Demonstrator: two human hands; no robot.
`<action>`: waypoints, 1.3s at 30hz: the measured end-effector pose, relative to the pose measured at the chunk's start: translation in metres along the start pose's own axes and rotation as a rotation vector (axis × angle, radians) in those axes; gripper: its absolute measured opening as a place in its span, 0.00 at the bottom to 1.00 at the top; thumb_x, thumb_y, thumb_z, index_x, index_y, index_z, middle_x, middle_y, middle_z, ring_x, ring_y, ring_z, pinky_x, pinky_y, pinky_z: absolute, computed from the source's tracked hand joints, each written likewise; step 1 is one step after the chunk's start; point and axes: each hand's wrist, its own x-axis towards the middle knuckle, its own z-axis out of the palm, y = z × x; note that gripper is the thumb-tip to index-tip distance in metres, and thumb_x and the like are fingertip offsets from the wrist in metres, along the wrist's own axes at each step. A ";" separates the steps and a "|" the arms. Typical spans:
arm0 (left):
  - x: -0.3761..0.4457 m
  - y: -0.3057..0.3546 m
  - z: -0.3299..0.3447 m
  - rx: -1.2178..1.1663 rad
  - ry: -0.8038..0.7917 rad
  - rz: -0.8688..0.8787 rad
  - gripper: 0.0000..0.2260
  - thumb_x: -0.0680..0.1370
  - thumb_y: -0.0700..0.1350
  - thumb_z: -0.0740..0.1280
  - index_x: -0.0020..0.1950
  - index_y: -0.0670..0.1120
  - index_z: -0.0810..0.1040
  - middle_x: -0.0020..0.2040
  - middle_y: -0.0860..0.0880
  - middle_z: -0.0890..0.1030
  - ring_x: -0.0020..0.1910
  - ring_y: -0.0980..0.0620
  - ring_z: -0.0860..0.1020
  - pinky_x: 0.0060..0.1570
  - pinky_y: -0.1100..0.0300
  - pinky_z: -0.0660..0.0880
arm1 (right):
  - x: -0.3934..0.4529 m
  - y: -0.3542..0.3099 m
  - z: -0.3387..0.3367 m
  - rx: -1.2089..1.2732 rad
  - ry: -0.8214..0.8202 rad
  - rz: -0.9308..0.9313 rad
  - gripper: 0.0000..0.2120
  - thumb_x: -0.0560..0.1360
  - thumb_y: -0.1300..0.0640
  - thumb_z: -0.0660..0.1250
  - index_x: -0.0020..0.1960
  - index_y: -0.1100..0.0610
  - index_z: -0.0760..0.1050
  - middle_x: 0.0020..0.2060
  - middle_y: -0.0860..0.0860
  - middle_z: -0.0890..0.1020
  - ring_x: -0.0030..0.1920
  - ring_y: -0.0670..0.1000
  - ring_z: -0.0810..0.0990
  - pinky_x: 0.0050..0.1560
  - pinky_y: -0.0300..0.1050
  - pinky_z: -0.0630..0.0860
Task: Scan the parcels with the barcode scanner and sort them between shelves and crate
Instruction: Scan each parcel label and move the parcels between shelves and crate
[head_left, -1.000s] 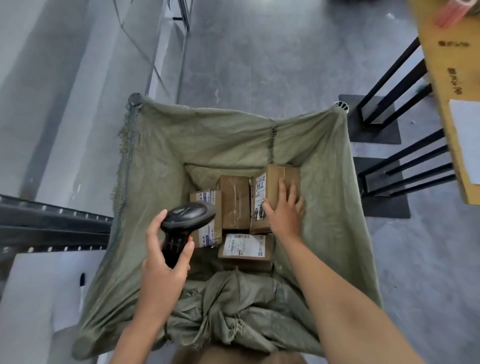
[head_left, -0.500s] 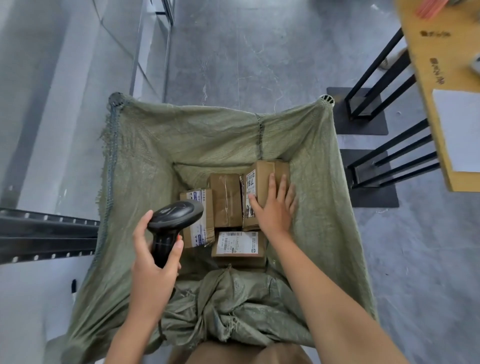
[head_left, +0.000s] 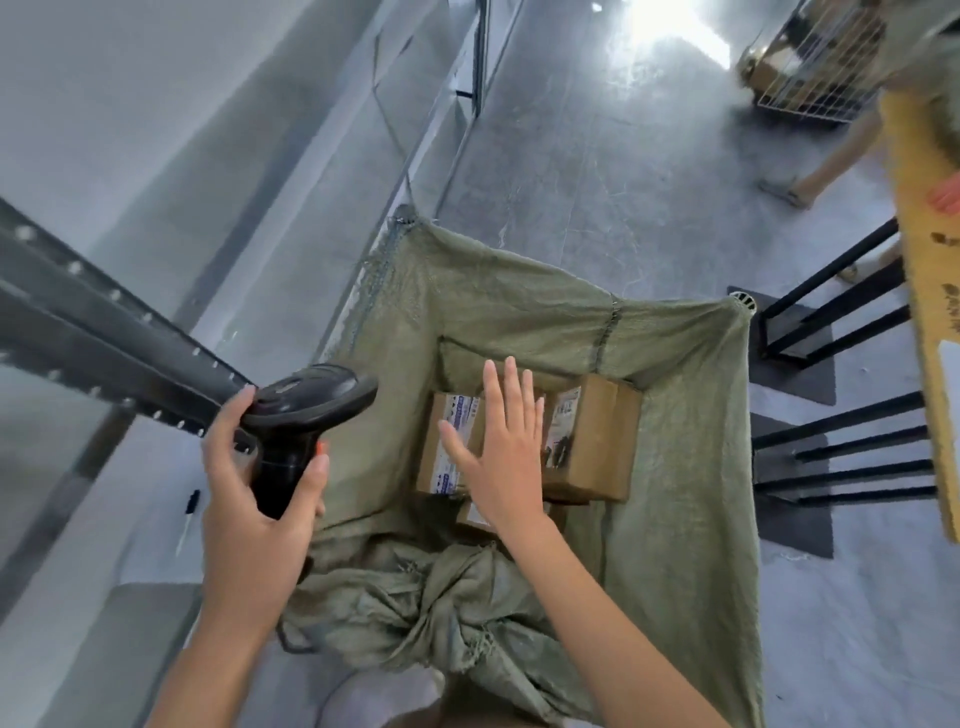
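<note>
Green woven sack (head_left: 691, 415) holding cardboard parcels (head_left: 597, 441). Left hand (head_left: 249, 499) clasped round the black barcode scanner (head_left: 296, 415); right hand (head_left: 498, 447) flat, fingers straight, over the parcels.

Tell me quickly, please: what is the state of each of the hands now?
Left hand: grips the barcode scanner.
Right hand: open, fingers straight, over the parcels, holding nothing.

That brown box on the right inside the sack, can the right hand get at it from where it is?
Probably yes. The right hand hangs open above the parcels, and the brown box beside it lies uncovered in the green sack.
</note>
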 end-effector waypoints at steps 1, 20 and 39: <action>-0.004 0.003 -0.014 -0.011 0.052 0.008 0.33 0.78 0.38 0.70 0.66 0.74 0.62 0.44 0.45 0.82 0.33 0.44 0.78 0.45 0.36 0.79 | -0.002 -0.017 -0.001 0.030 0.001 -0.054 0.39 0.78 0.33 0.52 0.81 0.51 0.48 0.81 0.51 0.48 0.81 0.52 0.41 0.79 0.51 0.38; -0.328 -0.022 -0.308 -0.019 0.816 0.033 0.30 0.80 0.40 0.69 0.64 0.74 0.63 0.55 0.47 0.80 0.32 0.54 0.78 0.33 0.59 0.77 | -0.252 -0.304 0.038 -0.008 -0.274 -1.021 0.36 0.80 0.36 0.53 0.81 0.54 0.53 0.80 0.54 0.57 0.81 0.57 0.51 0.79 0.59 0.49; -0.600 -0.116 -0.444 0.129 1.545 -0.288 0.32 0.80 0.38 0.69 0.66 0.73 0.62 0.41 0.48 0.82 0.29 0.51 0.78 0.32 0.60 0.77 | -0.595 -0.465 0.160 0.182 -0.814 -1.582 0.37 0.75 0.32 0.42 0.80 0.47 0.41 0.80 0.47 0.45 0.79 0.50 0.39 0.79 0.53 0.40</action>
